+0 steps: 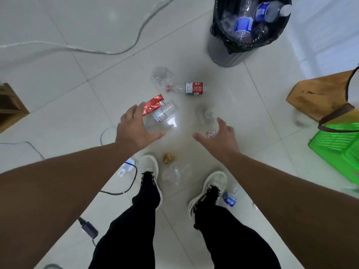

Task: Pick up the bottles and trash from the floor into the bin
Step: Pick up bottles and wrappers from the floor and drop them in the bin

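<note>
My left hand (136, 131) is spread, palm down, just above a clear bottle (163, 117) lying on the floor beside a red foil wrapper (152, 104). My right hand (219, 136) is also spread and holds nothing, hovering over a small red-and-white piece (210, 133) close to a crumpled clear bottle (206, 113). Farther off lie a red-labelled bottle (194, 88) and crushed clear plastic (161, 75). The grey bin (223, 53) with a black liner stands at the top right with several bottles inside.
Near my shoes lie a brown paper wad (170, 157), clear plastic (174, 174), a blue-labelled bottle (231, 198) and another bottle (126, 167). Cables cross the floor at left. A wooden stool (318, 96) and green basket (340, 148) stand at right.
</note>
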`<state>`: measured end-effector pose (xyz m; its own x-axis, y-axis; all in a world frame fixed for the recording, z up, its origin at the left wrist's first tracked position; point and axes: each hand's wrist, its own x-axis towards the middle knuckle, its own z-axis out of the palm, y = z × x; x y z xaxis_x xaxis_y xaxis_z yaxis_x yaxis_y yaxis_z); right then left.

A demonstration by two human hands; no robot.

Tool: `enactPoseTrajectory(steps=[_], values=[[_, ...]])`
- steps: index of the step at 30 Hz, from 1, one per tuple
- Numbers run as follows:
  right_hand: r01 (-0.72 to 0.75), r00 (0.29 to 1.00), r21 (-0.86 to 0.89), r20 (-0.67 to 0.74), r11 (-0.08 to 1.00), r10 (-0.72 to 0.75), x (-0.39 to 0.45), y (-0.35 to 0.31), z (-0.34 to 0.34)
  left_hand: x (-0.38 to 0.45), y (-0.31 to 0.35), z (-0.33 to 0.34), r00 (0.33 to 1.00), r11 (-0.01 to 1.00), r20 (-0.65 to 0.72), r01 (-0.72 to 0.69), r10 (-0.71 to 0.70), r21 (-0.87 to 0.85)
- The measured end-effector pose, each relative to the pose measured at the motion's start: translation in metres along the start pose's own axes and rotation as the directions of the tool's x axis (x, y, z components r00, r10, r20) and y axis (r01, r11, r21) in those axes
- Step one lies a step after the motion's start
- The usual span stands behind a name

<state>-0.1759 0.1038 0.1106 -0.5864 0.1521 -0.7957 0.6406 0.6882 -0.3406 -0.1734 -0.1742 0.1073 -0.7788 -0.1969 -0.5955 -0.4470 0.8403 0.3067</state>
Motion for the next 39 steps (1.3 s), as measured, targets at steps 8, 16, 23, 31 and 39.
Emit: enactPoseTrajectory(steps=[8, 16, 23, 31, 39], values=[[0.020, 0.997, -0.091, -0.078, 0.996, -0.027, 0.143, 0.056, 0.057, 0.107, -0.025, 0.113, 1.000, 0.993, -0.015, -0.010, 0.012, 0.119], [0.109, 0.975, -0.220, -0.167, 0.969, -0.147, 0.247, 0.061, 0.127, 0.209, -0.082, 0.188, 0.998, 0.964, -0.053, -0.022, 0.038, 0.266], [0.135, 0.946, -0.262, -0.251, 0.956, -0.203, 0.271, 0.068, 0.160, 0.218, -0.116, 0.218, 0.969, 0.946, -0.152, -0.145, 0.195, 0.289], [0.031, 0.959, -0.038, -0.282, 0.999, -0.041, 0.195, 0.060, 0.115, 0.153, -0.064, 0.151, 0.984, 0.987, -0.156, -0.064, 0.087, 0.145], [-0.006, 0.958, 0.100, -0.285, 0.995, 0.034, 0.040, 0.028, -0.001, 0.038, 0.035, 0.026, 0.984, 0.995, -0.172, -0.024, 0.041, 0.099]])
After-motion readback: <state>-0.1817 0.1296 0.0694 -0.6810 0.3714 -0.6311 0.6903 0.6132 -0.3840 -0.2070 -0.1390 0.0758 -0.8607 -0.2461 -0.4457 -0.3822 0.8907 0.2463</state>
